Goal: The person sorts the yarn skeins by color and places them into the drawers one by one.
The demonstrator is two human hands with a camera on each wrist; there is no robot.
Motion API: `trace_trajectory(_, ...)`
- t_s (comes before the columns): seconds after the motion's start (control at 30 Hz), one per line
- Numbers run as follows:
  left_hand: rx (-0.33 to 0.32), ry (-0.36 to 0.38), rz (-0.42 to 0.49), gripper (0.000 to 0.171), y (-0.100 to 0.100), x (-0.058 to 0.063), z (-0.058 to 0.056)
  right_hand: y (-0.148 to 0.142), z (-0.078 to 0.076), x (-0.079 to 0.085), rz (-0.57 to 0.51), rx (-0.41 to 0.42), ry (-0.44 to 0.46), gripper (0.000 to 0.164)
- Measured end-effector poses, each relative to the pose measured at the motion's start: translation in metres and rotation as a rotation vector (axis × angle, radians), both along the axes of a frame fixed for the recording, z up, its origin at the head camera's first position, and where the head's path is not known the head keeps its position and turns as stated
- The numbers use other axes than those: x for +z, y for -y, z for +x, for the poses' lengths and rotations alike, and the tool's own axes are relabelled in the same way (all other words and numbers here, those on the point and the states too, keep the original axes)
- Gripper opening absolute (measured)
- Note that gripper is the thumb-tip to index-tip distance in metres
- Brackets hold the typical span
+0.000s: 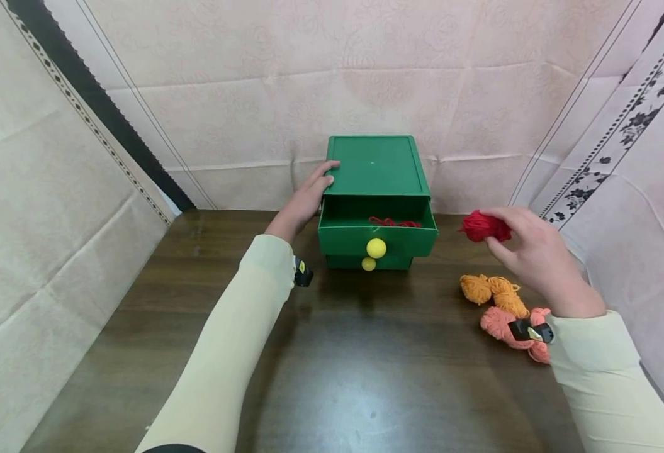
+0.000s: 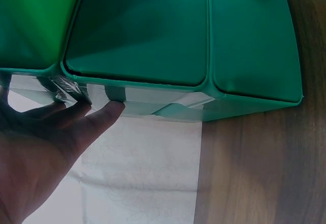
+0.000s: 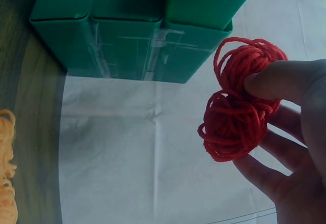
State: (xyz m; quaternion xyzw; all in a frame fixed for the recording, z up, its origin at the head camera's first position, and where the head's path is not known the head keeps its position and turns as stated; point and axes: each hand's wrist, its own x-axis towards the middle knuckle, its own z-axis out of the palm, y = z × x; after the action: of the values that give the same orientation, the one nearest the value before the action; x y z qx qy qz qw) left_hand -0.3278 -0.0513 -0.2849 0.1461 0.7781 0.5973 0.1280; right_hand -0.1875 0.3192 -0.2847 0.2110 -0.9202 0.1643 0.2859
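Note:
A green drawer unit stands at the back of the table, its top drawer pulled out with some red yarn inside. Yellow round knobs sit on the drawer fronts. My left hand rests against the unit's left side, fingertips at the top edge; in the left wrist view its extended fingers touch the taped side wall. To the right of the unit, my right hand holds a red yarn skein above the table, pinched at the middle between thumb and fingers.
Orange yarn skeins lie on the dark wooden table below my right hand. Nearer to me are pink yarn skeins, partly hidden by the wrist camera. A pale patterned cloth hangs behind and at both sides.

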Motion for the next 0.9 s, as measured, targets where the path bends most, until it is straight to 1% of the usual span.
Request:
trace_trajectory(0.07,-0.002,0.001,-0.004,0.045,0.000,0.003,0.003,0.002,0.000,0.001,-0.004,0.008,-0.010,0.048)
trace_trajectory(0.2,-0.009,-0.001,-0.002,0.046,0.000,0.004,0.005,0.007,0.001,0.003,-0.012,0.025,-0.023,0.049)
trace_trajectory(0.5,-0.018,0.000,0.012,0.045,0.000,0.002,0.004,0.016,0.000,0.006,-0.020,0.052,-0.089,0.050)
trace_trajectory(0.73,-0.013,0.014,0.019,0.045,0.000,0.002,0.003,0.023,-0.001,0.010,-0.042,0.054,-0.121,0.051)
trace_trajectory(0.9,-0.015,0.006,0.021,0.045,0.000,0.003,0.003,0.029,0.000,0.014,-0.058,0.062,-0.153,0.053)
